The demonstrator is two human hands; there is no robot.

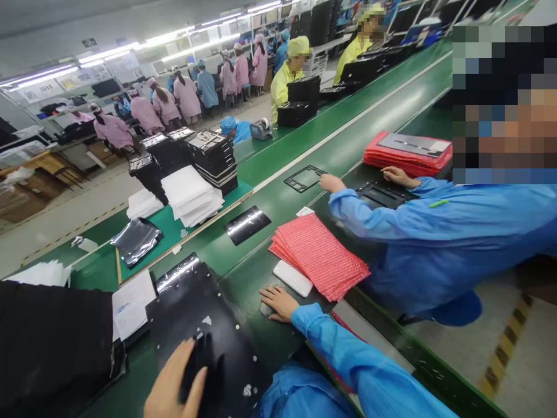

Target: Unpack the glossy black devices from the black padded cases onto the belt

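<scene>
My left hand (173, 380) is at the bottom, over a large glossy black panel (174, 328) dotted with small pale spots. Its thumb and fingers are apart; a dark shape between them may be a reflection. My right hand (281, 303) lies on the green work surface with fingers spread. A small greyish piece (265, 310) shows at its fingertips; I cannot tell whether they touch it. Just beyond this hand is a white phone-like slab (293, 278), beside a stack of red bubble-wrap bags (322, 255). White papers (134, 305) lie left of the panel.
On the right, a co-worker in blue (413, 226) touches a black frame (304, 177). Dark sheets (248, 224) lie on the green line (261, 255). Beyond stand white sheets (191, 197) and stacked black trays (213, 159). A black box-like thing (56, 342) fills the left.
</scene>
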